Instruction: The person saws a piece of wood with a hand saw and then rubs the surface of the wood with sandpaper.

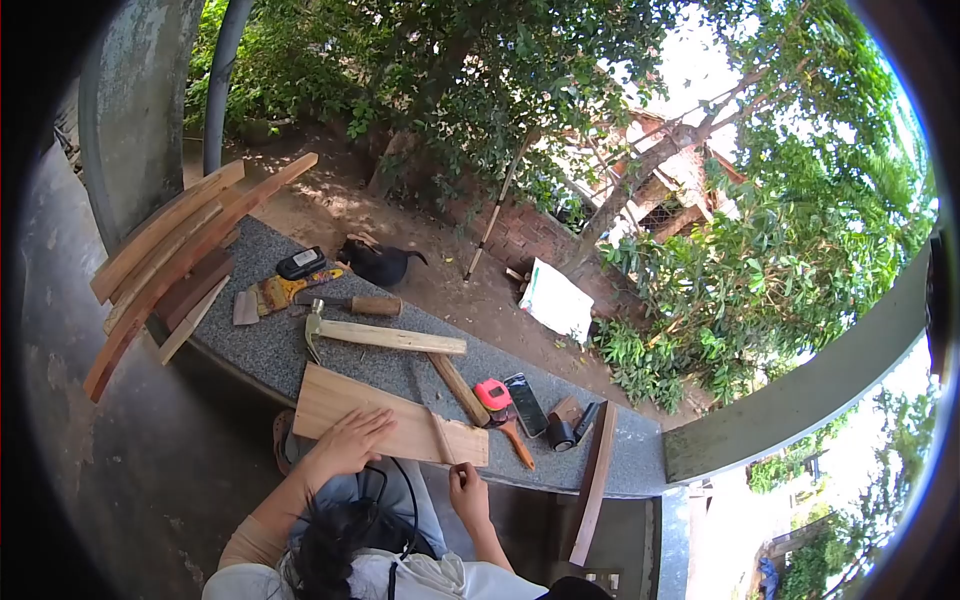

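A flat wooden board (pixel 400 412) lies on the grey stone ledge (pixel 255 350), overhanging its near edge. My left hand (pixel 350 442) rests flat on the board's near left part, fingers spread. My right hand (pixel 468 496) sits just below the board's right end, closed around a thin tool (pixel 442 438) that slants up across the board. I cannot tell what kind of tool it is. A black cord hangs between my arms.
On the ledge lie a hammer (pixel 385 336), a wood-handled tool (pixel 352 304), a red tape measure (pixel 491 394), a phone (pixel 525 403) and a black roll (pixel 560 432). Planks (pixel 165 260) are stacked at left. One plank (pixel 595 478) leans at right. A black animal (pixel 378 262) stands on the dirt beyond.
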Demonstrator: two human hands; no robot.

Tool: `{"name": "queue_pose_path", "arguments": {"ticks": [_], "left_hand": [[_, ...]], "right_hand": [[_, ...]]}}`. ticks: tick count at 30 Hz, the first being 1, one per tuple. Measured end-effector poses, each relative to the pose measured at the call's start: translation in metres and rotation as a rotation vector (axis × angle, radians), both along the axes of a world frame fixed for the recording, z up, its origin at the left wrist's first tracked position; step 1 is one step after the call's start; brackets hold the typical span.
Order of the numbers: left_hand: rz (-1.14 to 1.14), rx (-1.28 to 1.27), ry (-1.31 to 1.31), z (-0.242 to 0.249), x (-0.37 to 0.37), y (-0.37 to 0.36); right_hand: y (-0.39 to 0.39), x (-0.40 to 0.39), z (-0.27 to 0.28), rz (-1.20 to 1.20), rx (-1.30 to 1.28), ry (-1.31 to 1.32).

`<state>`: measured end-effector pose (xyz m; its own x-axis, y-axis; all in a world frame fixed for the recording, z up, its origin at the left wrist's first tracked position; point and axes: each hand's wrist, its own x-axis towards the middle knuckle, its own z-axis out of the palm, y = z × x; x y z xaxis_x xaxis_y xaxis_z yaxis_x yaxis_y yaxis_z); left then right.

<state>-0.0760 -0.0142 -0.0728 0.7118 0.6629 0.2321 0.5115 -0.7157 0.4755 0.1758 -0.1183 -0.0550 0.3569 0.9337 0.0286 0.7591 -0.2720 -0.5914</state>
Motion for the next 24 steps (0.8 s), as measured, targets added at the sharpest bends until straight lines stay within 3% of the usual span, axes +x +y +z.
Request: {"name": "queue_pose_path", "arguments": {"ticks": [7,9,12,14,18,20,24], "left_hand": [[0.005,-0.072,-0.069,-0.007,-0.005,0.009],[-0.001,-0.062,-0.068,-0.014,-0.005,0.013],[0.024,-0.074,-0.043,-0.014,-0.008,0.018],[0.008,-0.021,-0.067,-0.017,-0.008,0.017],[0.043,-0.015,-0.127,-0.018,-0.007,0.016],[0.036,-0.039,-0.125,-0.015,-0.008,0.016],[0.031,-0.032,-0.241,-0.014,-0.012,0.014]], "right_hand": [[0.002,0.001,-0.002,0.108,0.131,0.005],[0.007,-0.011,0.020,0.094,-0.001,0.039],[0.016,-0.011,0.016,0.176,0.067,-0.018],[0.029,-0.027,0.036,0.210,-0.037,-0.019],[0.074,-0.063,0.053,0.488,0.145,-0.153],[0.099,-0.086,0.057,0.517,0.043,-0.185],[0.144,-0.126,0.054,0.675,0.087,-0.210]]}}
